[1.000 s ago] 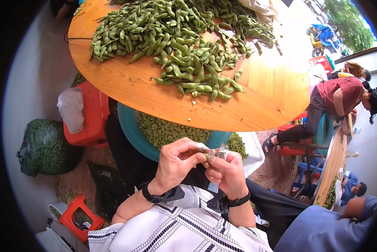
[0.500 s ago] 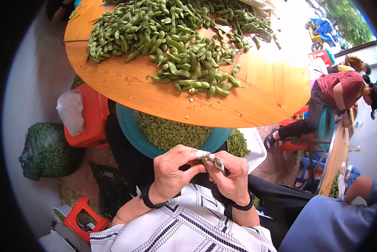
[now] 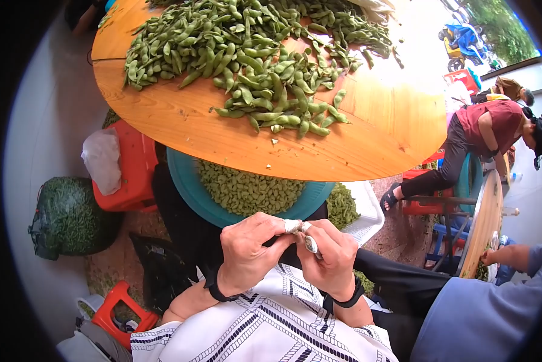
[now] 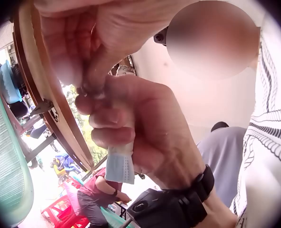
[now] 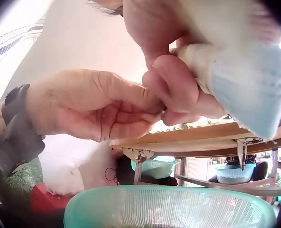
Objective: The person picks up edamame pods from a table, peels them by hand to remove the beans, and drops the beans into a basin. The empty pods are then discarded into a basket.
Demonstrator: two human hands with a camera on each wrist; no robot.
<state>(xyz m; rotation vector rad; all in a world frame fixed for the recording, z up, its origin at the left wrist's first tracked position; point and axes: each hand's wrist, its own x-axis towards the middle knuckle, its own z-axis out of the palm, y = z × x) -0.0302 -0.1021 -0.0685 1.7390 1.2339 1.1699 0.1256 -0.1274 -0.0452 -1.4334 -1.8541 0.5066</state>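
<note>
In front of the white patterned shirt, my left hand [image 3: 247,248] and right hand [image 3: 332,256] meet fingertip to fingertip. Between them they pinch a small green bean pod, almost wholly hidden by the fingers now. White wrapping [image 3: 292,225] covers the left index fingertip, and wrapping [image 3: 311,244] also covers the right thumb. From the right hand hangs a pale blue pleated strip [image 4: 120,166], like mask cloth. Below the hands in the head view, a teal basin [image 3: 183,181] holds many shelled green beans [image 3: 247,188].
A wooden table [image 3: 367,145] bears a heap of green pods [image 3: 222,48] ahead. Beside the basin stands a white basket [image 3: 370,211]. A red stool [image 3: 129,163] and a full green bag [image 3: 72,211] are at left. People [image 3: 494,130] sit at right.
The two hands have drawn together, the right turning inward so its blue strip drops from the head view. The pod has become hidden between the fingertips. The person at lower right now reaches an arm forward.
</note>
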